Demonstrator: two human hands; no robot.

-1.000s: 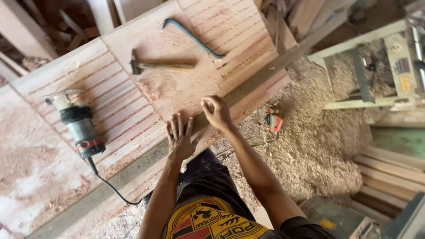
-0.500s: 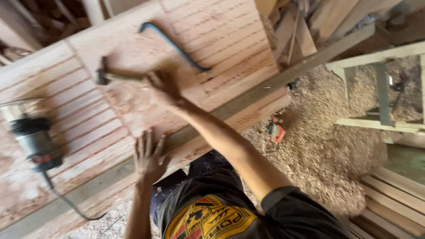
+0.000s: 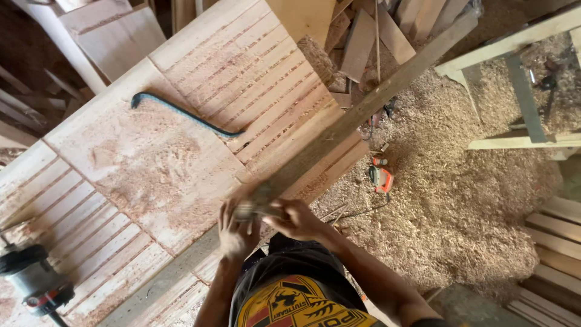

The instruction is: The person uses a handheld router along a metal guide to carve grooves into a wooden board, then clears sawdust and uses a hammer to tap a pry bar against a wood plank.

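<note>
**Holding a short pale piece at the long strip of wood**

Holding is the step in hand. Both hands meet just on the near side of the long strip of wood [image 3: 363,109], which runs slantwise across the desk [image 3: 151,169], a wide wooden top cut with rows of grooves. Between the hands sits a short pale piece [image 3: 257,209], touching or just above the strip. It is too blurred to say what it is.

The right hand [image 3: 296,221] has its fingers curled round one end of the piece, closed on it. The left hand [image 3: 236,233] shows only its back, its fingers raised against the other end; whether they grip or merely rest there I cannot tell.

As I judge it, any next move calls for a firm hold with the right hand, and for the left to steady the piece against the strip so it does not slip.

Counted:
- Two hands, both the person's own.
- One short pale piece.
- One long strip of wood.
- One dark bent bar [image 3: 181,115], lying on the desk well beyond the strip.
- One power tool [image 3: 30,281], standing on the desk far along from the strip's near end.
- One small orange tool [image 3: 381,177], on the sawdust floor [image 3: 472,200], on the strip's other side.
</note>
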